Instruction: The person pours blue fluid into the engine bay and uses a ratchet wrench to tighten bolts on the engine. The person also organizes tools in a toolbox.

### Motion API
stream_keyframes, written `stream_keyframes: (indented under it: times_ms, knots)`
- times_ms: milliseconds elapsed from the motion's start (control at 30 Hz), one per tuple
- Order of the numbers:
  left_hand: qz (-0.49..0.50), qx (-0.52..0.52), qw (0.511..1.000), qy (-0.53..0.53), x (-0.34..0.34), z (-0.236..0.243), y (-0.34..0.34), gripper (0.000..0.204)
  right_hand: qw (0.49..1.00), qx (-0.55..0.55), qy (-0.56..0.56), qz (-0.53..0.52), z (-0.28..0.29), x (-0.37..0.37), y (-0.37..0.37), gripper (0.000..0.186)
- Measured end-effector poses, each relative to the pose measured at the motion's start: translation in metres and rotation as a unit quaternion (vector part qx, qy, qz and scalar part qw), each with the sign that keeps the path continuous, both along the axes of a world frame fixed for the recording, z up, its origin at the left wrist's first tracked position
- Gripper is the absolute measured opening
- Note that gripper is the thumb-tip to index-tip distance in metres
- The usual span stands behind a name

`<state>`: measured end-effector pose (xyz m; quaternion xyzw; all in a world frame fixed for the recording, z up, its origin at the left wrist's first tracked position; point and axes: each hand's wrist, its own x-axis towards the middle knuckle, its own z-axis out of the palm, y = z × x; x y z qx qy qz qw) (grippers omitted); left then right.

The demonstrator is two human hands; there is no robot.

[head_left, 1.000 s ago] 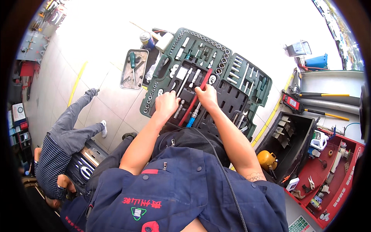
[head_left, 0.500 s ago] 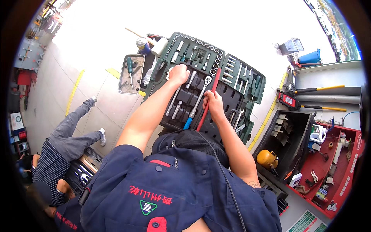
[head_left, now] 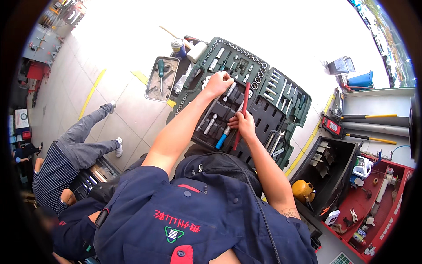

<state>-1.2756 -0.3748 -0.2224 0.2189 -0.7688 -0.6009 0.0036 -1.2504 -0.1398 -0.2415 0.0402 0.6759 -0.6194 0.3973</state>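
Note:
A dark green socket-set case (head_left: 184,104) lies spread in front of me, with sockets, bits and wrenches in its slots. My left hand (head_left: 218,85) is closed over the case's middle part, near a chrome extension piece (head_left: 229,92). Its fingertips hide whatever they pinch. A long red bar (head_left: 245,99) is gripped in my right hand (head_left: 243,125), slanting across the case. Partly behind that bar lies a ratchet wrench with a blue handle (head_left: 223,138), close to my right fingers. A chrome universal-joint piece (head_left: 210,124) rests to the left of the ratchet.
Left of the case stand a metal tray (head_left: 151,93) with a green-handled screwdriver (head_left: 161,70) and a spray can (head_left: 178,47). A black bin (head_left: 337,160) and red tool cart (head_left: 391,224) are at right. Another person (head_left: 57,174) in a striped shirt is at left.
The view has shifted, so the case appears farther right. My right hand and the red bar have moved left relative to it, and the bar now crosses the ratchet. My left hand stays put.

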Motion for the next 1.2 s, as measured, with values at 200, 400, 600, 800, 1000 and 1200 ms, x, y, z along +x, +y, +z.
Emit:
stream_keyframes:
  times_ms: [200, 400, 600, 800, 1000, 1200]
  knots:
    - [0.014, 0.243, 0.969, 0.046, 0.078, 0.026, 0.012, 0.034, 0.997, -0.034, -0.039, -0.054, 0.012, 0.005, 0.005, 0.02]
    - [0.023, 0.173, 0.981, 0.081, 0.038, 0.062, 0.052, 0.031, 0.997, -0.034, -0.01, -0.065, 0.029, -0.003, 0.012, 0.02]
    - [-0.016, -0.284, 0.958, 0.038, 0.002, -0.011, 0.079, 0.031, 0.998, -0.037, -0.012, -0.044, 0.035, -0.003, 0.02, 0.019]
    - [-0.024, -0.398, 0.905, -0.149, 0.065, 0.064, 0.073, 0.035, 0.999, -0.037, -0.009, -0.031, 0.031, -0.024, 0.032, 0.018]
    - [-0.055, -0.303, 0.926, -0.218, 0.158, 0.033, 0.088, 0.037, 0.98, 0.121, 0.145, 0.064, 0.037, -0.082, -0.019, 0.032]
    - [0.004, -0.31, 0.922, -0.233, 0.174, 0.022, 0.108, 0.04, 0.898, 0.307, 0.224, 0.224, 0.051, -0.118, -0.042, 0.046]
